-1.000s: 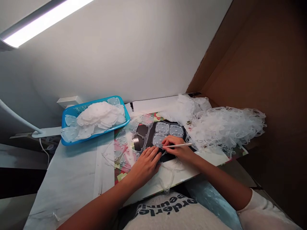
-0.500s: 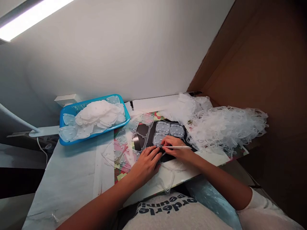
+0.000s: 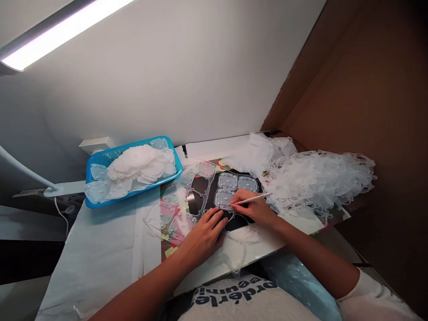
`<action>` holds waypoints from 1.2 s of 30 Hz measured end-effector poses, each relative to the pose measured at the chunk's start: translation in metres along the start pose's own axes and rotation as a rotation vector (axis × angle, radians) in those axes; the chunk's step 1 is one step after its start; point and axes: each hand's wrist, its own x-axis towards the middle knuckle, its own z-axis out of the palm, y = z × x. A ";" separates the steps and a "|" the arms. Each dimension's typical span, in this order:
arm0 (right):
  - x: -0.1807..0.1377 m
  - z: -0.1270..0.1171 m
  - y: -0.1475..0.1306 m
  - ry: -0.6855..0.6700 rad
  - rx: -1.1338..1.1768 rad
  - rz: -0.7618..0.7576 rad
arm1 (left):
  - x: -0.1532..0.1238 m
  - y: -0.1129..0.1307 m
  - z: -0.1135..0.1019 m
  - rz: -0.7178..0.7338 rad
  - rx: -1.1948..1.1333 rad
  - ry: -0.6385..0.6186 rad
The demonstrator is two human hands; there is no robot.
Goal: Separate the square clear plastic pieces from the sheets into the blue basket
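Note:
My right hand (image 3: 254, 208) pinches a thin white pen-like tool (image 3: 252, 199), its tip down at the lower edge of a translucent silicone-like pad (image 3: 223, 198). My left hand (image 3: 209, 229) lies with fingers stretched out on the near edge of this moulded sheet, just left of the tool tip. Two similar pads, a left one (image 3: 228, 181) and a right one (image 3: 248, 183), sit behind on the black part of the board (image 3: 209, 196). Thin clear frame strips (image 3: 237, 256) hang toward the board's near edge. My right fingers partly cover the pad by the tool.
A blue basket (image 3: 133, 195) heaped with translucent pads (image 3: 140, 162) stands at left. More moulded sheets (image 3: 172, 209) lie left of my hands. A large tangle of clear frame scraps (image 3: 321, 183) fills the right side. A lamp (image 3: 67, 33) hangs upper left; cardboard (image 3: 351, 89) walls the right.
The tool tip has moved slightly right along the pad's lower edge, and its rear end has tilted upward. My left hand stays on the sheet. The whole view has shifted a little.

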 end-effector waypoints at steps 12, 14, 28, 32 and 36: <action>0.002 0.002 -0.012 -0.065 0.094 -0.035 | -0.001 0.002 0.001 -0.013 0.035 -0.043; 0.003 0.004 -0.011 -0.071 0.077 -0.045 | -0.001 0.001 0.001 -0.009 0.033 -0.042; -0.005 0.016 0.000 -0.116 -0.127 -0.269 | 0.001 0.000 0.000 -0.012 -0.024 0.006; -0.006 0.021 0.000 -0.048 -0.245 -0.323 | 0.001 0.000 0.000 -0.013 -0.021 0.032; 0.002 -0.013 0.021 0.432 -0.036 0.067 | -0.001 0.000 0.002 -0.020 -0.027 0.034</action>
